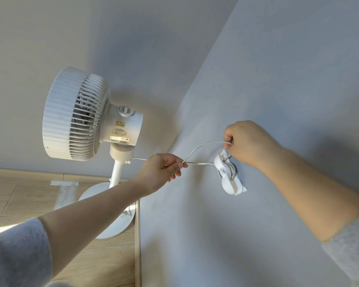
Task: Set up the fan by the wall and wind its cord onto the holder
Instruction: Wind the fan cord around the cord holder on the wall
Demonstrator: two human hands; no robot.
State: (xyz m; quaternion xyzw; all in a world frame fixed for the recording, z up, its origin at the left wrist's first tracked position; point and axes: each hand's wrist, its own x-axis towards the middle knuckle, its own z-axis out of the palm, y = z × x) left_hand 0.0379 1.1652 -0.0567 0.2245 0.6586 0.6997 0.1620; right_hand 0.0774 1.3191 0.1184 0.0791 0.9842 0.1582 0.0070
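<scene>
- the fan [87,114] stood upright on its round base [114,216] on the wooden floor [19,195], close to the corner where the two walls met.
- the holder [226,177], a white cleat-shaped piece, was fixed to the wall [257,79] on the right, well apart from the fan head.
- several turns of the cord [201,147] already lay around the middle of the holder; a short slack loop ran from there toward the fan stem.
- the left hand [164,170] had its grip pressed together, pinching the cord between thumb and fingertips, just beside the bend of the loop.
- the right hand [247,141] was closed in a loose fist on the cord's upper run, right above the top of the holder; the fingertips were hidden from the camera.
- judged step in hand: laying another turn onto the holder, with winding well under way.
- to do it well, the left hand would need to feed slack steadily and keep light tension so the loop did not kink.
- the right hand would need to guide the cord under the holder's end lobe, each turn laid beside the last, not crossing it.
- enough free cord likely had to remain toward the fan so the stem was not pulled or tipped.
</scene>
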